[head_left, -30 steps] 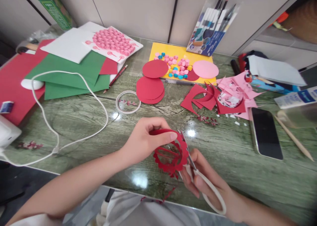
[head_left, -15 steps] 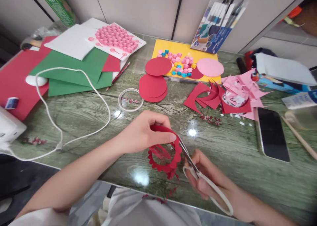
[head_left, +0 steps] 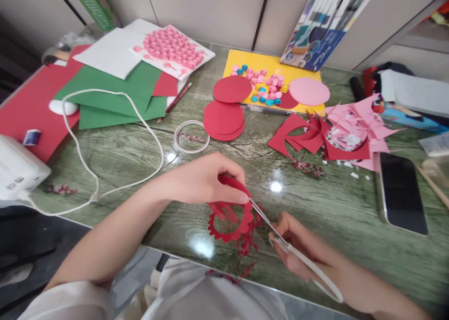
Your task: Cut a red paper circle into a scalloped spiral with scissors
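Note:
Between the fingers and thumb of my left hand (head_left: 210, 182) is a red paper spiral (head_left: 245, 217) with a scalloped edge, its curl hanging above the table. My right hand (head_left: 301, 250) grips a pair of scissors (head_left: 286, 245) by the white handles. The blades look nearly closed, and their tips meet the red paper right by my left thumb. Small red paper scraps (head_left: 247, 245) lie below the spiral near the table's front edge. Part of the paper is hidden behind my left fingers.
Red paper circles (head_left: 223, 119) and a tape roll (head_left: 191, 136) lie ahead. Behind them is a yellow sheet (head_left: 238, 58) with small coloured paper pieces. Red and pink offcuts (head_left: 351, 123) and a phone (head_left: 403, 193) are to the right. A white cable (head_left: 159, 144) loops at the left.
The scissor blades have closed further at the paper's edge, and the spiral has turned slightly. The camera view has shifted a little, so the table things appear further right.

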Motion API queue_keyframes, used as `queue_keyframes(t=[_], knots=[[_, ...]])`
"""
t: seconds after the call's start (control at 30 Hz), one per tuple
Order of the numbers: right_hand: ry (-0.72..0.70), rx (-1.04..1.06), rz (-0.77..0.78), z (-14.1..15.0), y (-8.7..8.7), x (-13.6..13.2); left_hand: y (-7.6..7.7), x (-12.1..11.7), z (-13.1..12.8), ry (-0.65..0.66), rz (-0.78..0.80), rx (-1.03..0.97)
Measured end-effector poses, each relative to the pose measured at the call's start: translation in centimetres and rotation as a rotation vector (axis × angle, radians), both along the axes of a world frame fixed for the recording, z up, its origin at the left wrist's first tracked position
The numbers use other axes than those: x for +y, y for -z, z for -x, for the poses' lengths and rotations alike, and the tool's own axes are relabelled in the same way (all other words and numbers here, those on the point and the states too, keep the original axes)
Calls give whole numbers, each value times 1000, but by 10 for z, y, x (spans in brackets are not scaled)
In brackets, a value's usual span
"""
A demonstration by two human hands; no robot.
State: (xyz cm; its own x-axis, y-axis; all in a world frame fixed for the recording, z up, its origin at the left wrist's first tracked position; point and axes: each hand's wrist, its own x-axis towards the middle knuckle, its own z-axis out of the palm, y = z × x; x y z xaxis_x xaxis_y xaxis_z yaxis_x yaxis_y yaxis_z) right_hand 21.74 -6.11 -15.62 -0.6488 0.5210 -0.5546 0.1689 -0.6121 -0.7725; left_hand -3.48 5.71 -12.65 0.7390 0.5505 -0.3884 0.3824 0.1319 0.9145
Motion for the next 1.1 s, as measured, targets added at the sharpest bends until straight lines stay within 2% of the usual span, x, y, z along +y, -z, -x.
queue_keyframes(t=[0.27, 0.6, 0.87, 1.1], knots=[[-11, -55, -67, -5, -3, 4, 1, 1, -1, -52, -127, -16], [-40, -156, -215, -11, -4, 3, -3, 1, 1, 23, -128, -15], [-121, -213, -286, -14, -2, 2, -4, 1, 2, 133, -202, 37], [-225, -245, -340, -12, -4, 4, -3, 0, 3, 199, -186, 77]])
